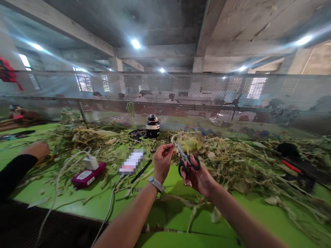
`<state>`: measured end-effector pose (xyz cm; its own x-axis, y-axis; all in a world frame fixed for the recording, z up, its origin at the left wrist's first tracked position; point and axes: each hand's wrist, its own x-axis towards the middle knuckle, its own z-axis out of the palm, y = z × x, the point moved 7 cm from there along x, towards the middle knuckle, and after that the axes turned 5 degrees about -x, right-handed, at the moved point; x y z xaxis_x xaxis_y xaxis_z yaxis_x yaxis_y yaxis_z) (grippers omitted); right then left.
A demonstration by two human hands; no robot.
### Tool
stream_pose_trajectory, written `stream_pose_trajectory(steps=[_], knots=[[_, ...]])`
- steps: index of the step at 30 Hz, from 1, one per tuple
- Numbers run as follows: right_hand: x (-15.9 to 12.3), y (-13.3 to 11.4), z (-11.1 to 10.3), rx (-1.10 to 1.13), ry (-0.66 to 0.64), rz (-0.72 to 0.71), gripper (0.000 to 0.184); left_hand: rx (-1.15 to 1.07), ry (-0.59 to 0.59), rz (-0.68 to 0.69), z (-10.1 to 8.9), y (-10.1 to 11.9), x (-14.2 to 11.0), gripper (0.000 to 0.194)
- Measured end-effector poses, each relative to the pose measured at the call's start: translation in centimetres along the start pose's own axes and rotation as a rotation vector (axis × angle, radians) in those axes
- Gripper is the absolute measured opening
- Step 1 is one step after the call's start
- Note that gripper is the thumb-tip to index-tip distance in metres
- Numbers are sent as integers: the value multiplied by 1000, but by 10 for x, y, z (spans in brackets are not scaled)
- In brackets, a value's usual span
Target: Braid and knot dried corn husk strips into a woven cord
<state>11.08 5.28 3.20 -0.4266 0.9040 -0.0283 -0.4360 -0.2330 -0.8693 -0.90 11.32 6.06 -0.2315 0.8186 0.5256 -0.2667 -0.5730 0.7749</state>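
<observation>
My right hand (198,177) grips a pair of scissors (183,156) by the dark handles, with the blades pointing up and away. Just left of the blade tips, my left hand (163,160) pinches something small that I cannot make out; a grey watch band circles that wrist. Behind the blades lies a pale yellow-green husk (190,144) among dried plant strips. Both hands are above the green table (178,213).
Heaps of dried husks (248,162) spread across the table. A black bottle (153,127) stands at the back, before a perforated metal screen (191,100). A blurred phone (131,162), a purple power strip (89,175) with a white charger and cables lie left. Another person's hand (37,150) is at far left.
</observation>
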Motion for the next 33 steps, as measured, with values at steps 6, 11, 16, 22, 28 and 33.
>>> stream_pose_trajectory(steps=[6, 11, 16, 22, 28, 33], knots=[[2, 3, -1, -1, 8, -4, 43, -101, 21, -58, 0, -2, -1, 43], [2, 3, 0, -14, -8, -12, 43, -152, -4, -133, 1, -13, -1, 45], [2, 4, 0, -15, 10, -17, 42, -188, 21, -180, 1, -19, 0, 31], [3, 6, -2, -17, 30, -12, 43, -105, 33, -103, 1, -6, -1, 30], [3, 6, -2, -19, 42, -24, 44, -37, 8, -60, 1, -4, -1, 27], [2, 4, -3, -47, 89, -34, 46, 12, 1, -27, 1, -1, -1, 24]])
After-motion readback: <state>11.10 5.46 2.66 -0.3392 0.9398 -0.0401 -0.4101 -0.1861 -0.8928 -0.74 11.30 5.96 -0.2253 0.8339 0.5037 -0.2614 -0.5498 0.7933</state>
